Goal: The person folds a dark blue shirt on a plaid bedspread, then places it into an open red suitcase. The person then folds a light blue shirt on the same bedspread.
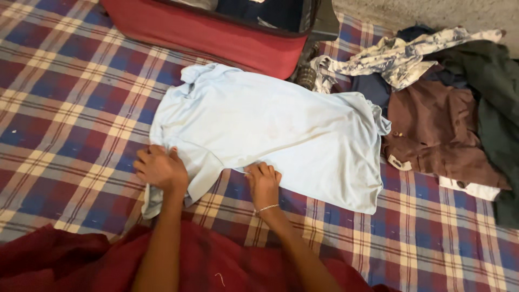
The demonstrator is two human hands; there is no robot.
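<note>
Nearest the camera lies a dark red cloth point(65, 259), across the lower edge of view, with both forearms extending over it toward the shirt point(270, 135).

The left hand point(161, 168) rests on the shirt's near sleeve, at the shirt's lower left corner. Its fingers are curled closed over the sleeve fabric, which bunches beneath the palm. The right hand point(263, 183) sits on the shirt's near edge, to the right of the sleeve. Its fingers are drawn together in a pinch on the hem edge. A thin bracelet point(266, 207) circles the right wrist.

The shirt is pale blue and lies flat on the checked blanket point(65, 108). Its long axis runs from upper left to lower right: the collar end points to the upper left, toward the suitcase point(216, 38); the bottom hem points to the lower right. The second sleeve is folded near the collar.

To the right of the shirt, touching its hem side, lies a brown garment point(438, 135) with a white piece under it. Beyond that is a patterned white garment point(400, 54), and a dark green garment point(492, 81) to its right.

Beyond the shirt's collar end stands the red suitcase, open, with dark clothing inside.
</note>
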